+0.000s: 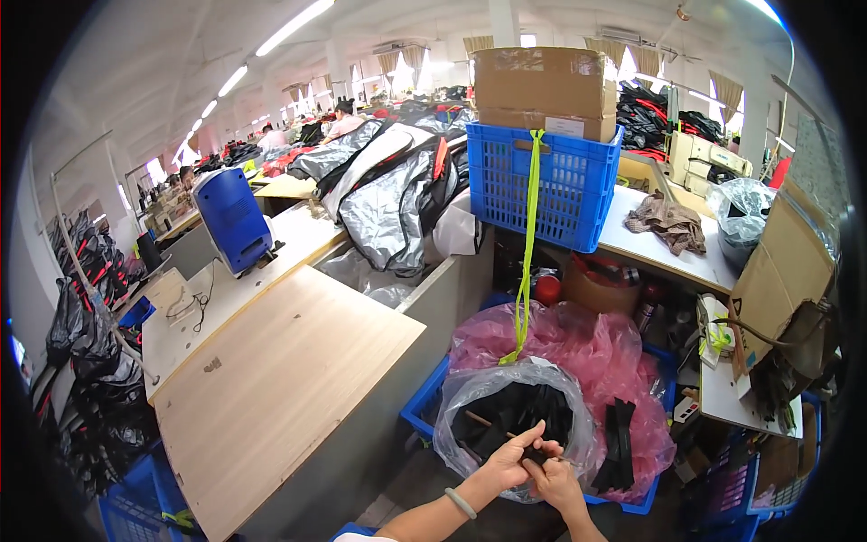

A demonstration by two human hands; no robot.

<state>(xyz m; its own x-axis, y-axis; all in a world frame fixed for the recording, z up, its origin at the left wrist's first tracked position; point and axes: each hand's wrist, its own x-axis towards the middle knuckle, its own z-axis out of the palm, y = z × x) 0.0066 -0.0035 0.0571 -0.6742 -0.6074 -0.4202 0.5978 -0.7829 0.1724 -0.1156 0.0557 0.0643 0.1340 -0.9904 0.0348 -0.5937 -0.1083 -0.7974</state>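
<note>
My left hand (513, 459) and my right hand (557, 481) meet above a clear plastic bag (445, 432) with its mouth spread wide. Black fabric-like pieces (546, 405) fill the bag, and a thin brown stick-like thing (478, 418) shows among them. Between my fingers is a small dark piece, too hidden to name. The left index finger points up and away, while the other left fingers bend in against the right hand. My right fingers are curled closed. Beside the bag, a bundle of black strips (618, 444) lies on pink plastic (652, 432).
A blue crate (547, 185) with a cardboard box (542, 90) on it stands ahead; a yellow-green strap (528, 271) hangs down to the bag. A wooden tabletop (280, 379) is at left. Silver-black covers (388, 203) are heaped beyond. A brown cloth (666, 224) lies at right.
</note>
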